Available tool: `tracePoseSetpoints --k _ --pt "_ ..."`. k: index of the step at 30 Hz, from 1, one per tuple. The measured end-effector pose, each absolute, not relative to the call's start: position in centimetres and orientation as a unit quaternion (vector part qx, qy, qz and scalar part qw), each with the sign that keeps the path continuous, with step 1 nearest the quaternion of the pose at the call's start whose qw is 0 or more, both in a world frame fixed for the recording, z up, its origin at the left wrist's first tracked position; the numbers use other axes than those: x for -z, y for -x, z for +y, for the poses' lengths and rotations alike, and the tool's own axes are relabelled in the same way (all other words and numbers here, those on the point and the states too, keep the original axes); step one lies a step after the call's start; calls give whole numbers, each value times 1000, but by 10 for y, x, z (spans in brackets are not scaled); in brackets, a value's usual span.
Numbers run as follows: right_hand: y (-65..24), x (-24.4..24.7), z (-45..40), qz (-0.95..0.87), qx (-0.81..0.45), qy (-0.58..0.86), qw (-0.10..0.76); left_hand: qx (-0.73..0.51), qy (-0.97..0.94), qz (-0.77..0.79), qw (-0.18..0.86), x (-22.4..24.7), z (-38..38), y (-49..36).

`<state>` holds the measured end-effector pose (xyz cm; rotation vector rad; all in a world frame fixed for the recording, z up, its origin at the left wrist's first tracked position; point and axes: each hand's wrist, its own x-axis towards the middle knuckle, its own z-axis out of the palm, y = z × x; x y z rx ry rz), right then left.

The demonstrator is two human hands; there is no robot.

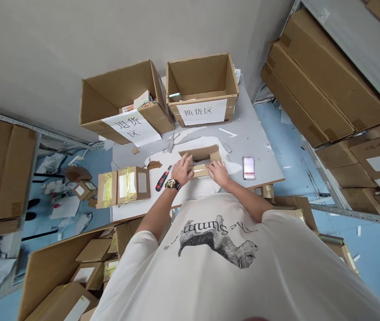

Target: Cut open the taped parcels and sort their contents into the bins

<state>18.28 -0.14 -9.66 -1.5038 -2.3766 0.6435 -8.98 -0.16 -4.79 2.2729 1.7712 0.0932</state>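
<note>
A small cardboard box [200,171] sits at the table's front, its top flaps raised and its inside partly showing. My left hand [182,169] grips its left side, fingers bent over the edge. At the front right corner, my right hand [218,172] holds the near flap with curled fingers. Something greyish lies inside the box, too shaded to make out. Just left of my left hand is a red and black utility knife [163,178]. Farther left stand taped cardboard boxes [133,185], and a phone [249,167] lies to the right.
Two large open cartons with paper signs, the left carton [109,100] and the right carton [203,96], stand along the back of the table [260,138]. Below the front edge, a big carton [52,249] holds several boxes. Shelves with cartons flank both sides.
</note>
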Motion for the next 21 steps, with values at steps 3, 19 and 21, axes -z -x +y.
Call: tracePoseSetpoints --k 3,19,21 --pt "-189 95 4 -810 -246 513 142 15 -783 604 145 47 25 97" --pt "-195 74 0 -864 -196 443 135 27 -748 574 331 71 73 123" --pt "-199 77 -8 -868 -181 439 147 31 -741 572 352 72 73 127"
